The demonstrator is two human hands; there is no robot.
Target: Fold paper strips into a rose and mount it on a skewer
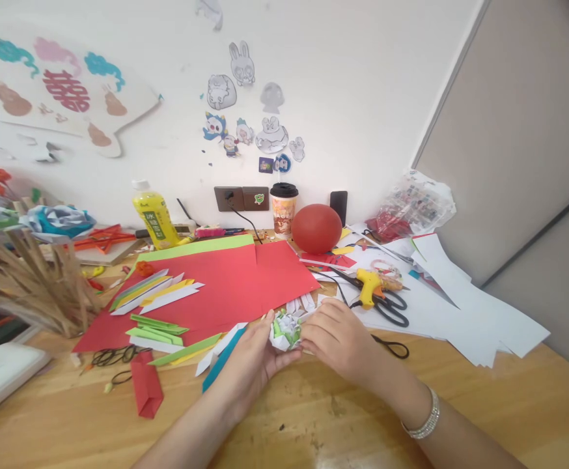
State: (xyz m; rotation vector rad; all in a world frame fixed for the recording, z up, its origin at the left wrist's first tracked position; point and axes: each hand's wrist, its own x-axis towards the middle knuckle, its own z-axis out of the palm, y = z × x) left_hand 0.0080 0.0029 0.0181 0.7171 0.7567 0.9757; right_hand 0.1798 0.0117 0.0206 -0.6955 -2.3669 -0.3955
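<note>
Between my two hands is a small green-and-white folded paper flower [285,330], held just above the front of the table. My left hand [258,358] cups it from the left, thumb up along its side and fingers beneath. My right hand [338,335] has its fingers curled against the flower's right side; their tips are partly hidden. Near my left hand lie a folded blue paper strip [223,360] and a white one. Several folded green strips [157,329] rest further left by the red paper sheet [226,280]. A yellow glue gun [370,286] lies beyond my right hand.
Black-handled scissors [392,306] lie on white paper at the right. A red balloon [316,228] and a lidded paper cup [283,212] stand by the wall. A yellow drink bottle [157,218] and wooden sticks [40,280] are at the left.
</note>
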